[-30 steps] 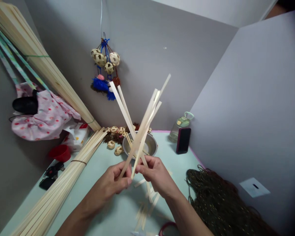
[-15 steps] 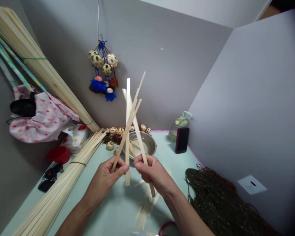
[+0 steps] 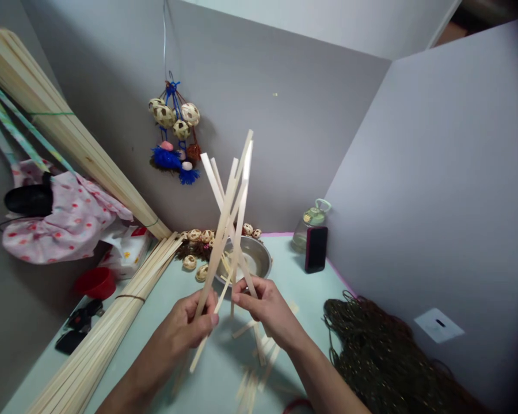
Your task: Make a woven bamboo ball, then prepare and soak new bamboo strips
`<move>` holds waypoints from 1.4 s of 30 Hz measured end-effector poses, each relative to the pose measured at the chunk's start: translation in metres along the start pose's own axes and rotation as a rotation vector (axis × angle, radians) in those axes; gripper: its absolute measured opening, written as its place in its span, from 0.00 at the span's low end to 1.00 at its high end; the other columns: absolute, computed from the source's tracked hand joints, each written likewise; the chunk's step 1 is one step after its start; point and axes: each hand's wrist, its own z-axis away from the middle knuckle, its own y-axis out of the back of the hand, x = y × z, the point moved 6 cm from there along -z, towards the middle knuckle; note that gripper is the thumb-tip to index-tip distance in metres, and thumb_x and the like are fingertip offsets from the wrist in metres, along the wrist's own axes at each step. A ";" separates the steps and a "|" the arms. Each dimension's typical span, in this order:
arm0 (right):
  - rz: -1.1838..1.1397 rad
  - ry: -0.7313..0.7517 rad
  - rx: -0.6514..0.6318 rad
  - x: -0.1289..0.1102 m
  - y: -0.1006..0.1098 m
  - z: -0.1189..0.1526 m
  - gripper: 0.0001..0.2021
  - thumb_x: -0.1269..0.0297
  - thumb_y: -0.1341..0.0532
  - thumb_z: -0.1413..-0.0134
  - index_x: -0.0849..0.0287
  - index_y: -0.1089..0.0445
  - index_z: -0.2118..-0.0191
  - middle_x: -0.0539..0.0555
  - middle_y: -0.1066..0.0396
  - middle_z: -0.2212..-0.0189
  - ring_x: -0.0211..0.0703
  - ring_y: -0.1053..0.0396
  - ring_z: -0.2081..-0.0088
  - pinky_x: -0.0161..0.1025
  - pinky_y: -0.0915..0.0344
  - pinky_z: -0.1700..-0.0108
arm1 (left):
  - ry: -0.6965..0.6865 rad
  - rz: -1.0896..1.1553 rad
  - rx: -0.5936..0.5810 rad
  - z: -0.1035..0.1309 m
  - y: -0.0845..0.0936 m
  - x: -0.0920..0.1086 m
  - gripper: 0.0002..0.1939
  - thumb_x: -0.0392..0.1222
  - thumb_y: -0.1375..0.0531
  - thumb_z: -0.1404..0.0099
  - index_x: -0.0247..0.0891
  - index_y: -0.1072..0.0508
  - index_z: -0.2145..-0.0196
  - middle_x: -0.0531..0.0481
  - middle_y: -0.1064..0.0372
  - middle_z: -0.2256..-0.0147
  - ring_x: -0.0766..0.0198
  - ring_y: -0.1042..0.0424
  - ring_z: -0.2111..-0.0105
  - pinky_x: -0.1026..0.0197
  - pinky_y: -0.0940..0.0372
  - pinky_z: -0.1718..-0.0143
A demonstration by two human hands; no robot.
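Observation:
Several long, flat pale strips, bamboo or wood by their look, rise upright from both hands and cross one another above the table. My left hand (image 3: 190, 322) is closed on some of these strips (image 3: 216, 256), pinched between thumb and fingers. Closed likewise, my right hand (image 3: 263, 305) grips other strips (image 3: 242, 224) that lean to both sides. Which strip belongs to which hand is hard to tell where they cross. Behind them sits a metal bowl (image 3: 265, 259) with pale strips inside. Short strip pieces (image 3: 250, 385) lie on the table below the hands.
Left stands a bundle of long strips (image 3: 107, 322) tied with a band, near a red bowl (image 3: 95, 283). A phone (image 3: 316, 249) leans by a bottle (image 3: 304, 233). Dark cord (image 3: 371, 339) is heaped at right. Woven balls (image 3: 190, 263) lie behind; others (image 3: 164, 115) hang on the wall.
The strips have shifted and cross in a different arrangement, with one now slanting low through my left hand. Both hands sit slightly lower in view, and the camera view has shifted a little.

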 end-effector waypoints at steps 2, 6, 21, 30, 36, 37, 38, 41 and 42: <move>-0.056 -0.001 -0.079 -0.003 -0.006 0.003 0.12 0.58 0.30 0.52 0.61 0.30 0.72 0.44 0.42 0.80 0.30 0.53 0.80 0.32 0.57 0.79 | -0.004 -0.042 -0.052 -0.001 -0.003 0.002 0.17 0.55 0.42 0.35 0.40 0.41 0.71 0.59 0.53 0.75 0.68 0.56 0.76 0.63 0.57 0.75; -0.208 0.018 -0.014 -0.005 -0.006 0.006 0.14 0.58 0.29 0.55 0.61 0.30 0.69 0.41 0.45 0.82 0.27 0.58 0.83 0.32 0.62 0.81 | 0.021 -0.063 -0.105 -0.004 -0.012 -0.001 0.18 0.55 0.43 0.34 0.40 0.41 0.71 0.59 0.54 0.75 0.68 0.57 0.76 0.63 0.58 0.76; -0.158 -0.048 0.008 0.009 -0.004 0.000 0.13 0.60 0.28 0.58 0.61 0.32 0.74 0.41 0.44 0.84 0.28 0.56 0.83 0.32 0.61 0.80 | 0.064 -0.006 -0.079 0.003 0.005 -0.001 0.19 0.58 0.43 0.34 0.40 0.39 0.71 0.60 0.53 0.77 0.69 0.58 0.78 0.64 0.59 0.78; -0.034 -0.039 -0.041 0.000 -0.019 0.012 0.10 0.60 0.32 0.50 0.60 0.30 0.70 0.43 0.41 0.80 0.31 0.51 0.78 0.32 0.55 0.77 | -0.011 -0.187 0.213 -0.003 0.013 0.004 0.16 0.54 0.39 0.36 0.39 0.33 0.71 0.59 0.49 0.77 0.68 0.51 0.76 0.64 0.54 0.74; 0.004 0.049 -0.027 0.003 -0.009 0.004 0.12 0.57 0.33 0.47 0.61 0.30 0.72 0.43 0.44 0.81 0.31 0.54 0.78 0.33 0.56 0.76 | 0.005 -0.029 0.048 -0.004 -0.003 0.002 0.16 0.53 0.39 0.37 0.39 0.35 0.70 0.59 0.52 0.75 0.68 0.53 0.76 0.64 0.55 0.75; 0.034 0.059 0.005 0.003 -0.006 0.003 0.12 0.58 0.34 0.47 0.61 0.31 0.73 0.44 0.44 0.81 0.32 0.53 0.78 0.33 0.55 0.76 | 0.012 0.012 0.032 -0.003 -0.003 0.002 0.15 0.53 0.39 0.37 0.39 0.35 0.69 0.60 0.53 0.76 0.68 0.56 0.77 0.64 0.56 0.76; 0.063 0.065 0.042 0.002 -0.003 0.002 0.12 0.58 0.34 0.47 0.61 0.31 0.73 0.44 0.44 0.81 0.32 0.53 0.78 0.34 0.55 0.75 | 0.017 0.044 0.019 -0.001 -0.004 0.003 0.15 0.53 0.40 0.37 0.39 0.35 0.69 0.60 0.55 0.76 0.68 0.58 0.78 0.64 0.58 0.77; 0.090 0.049 0.066 -0.002 -0.001 0.001 0.11 0.58 0.34 0.47 0.60 0.32 0.73 0.44 0.44 0.80 0.33 0.52 0.77 0.34 0.55 0.75 | 0.009 0.046 -0.006 0.002 -0.003 0.009 0.14 0.51 0.41 0.36 0.39 0.37 0.70 0.60 0.54 0.76 0.68 0.58 0.78 0.64 0.58 0.77; 0.075 0.037 0.040 -0.003 -0.003 0.002 0.11 0.59 0.34 0.47 0.60 0.32 0.73 0.44 0.44 0.80 0.32 0.52 0.78 0.34 0.55 0.75 | 0.007 0.026 -0.014 0.002 -0.003 0.011 0.14 0.51 0.41 0.35 0.39 0.37 0.70 0.59 0.53 0.76 0.69 0.58 0.77 0.64 0.58 0.77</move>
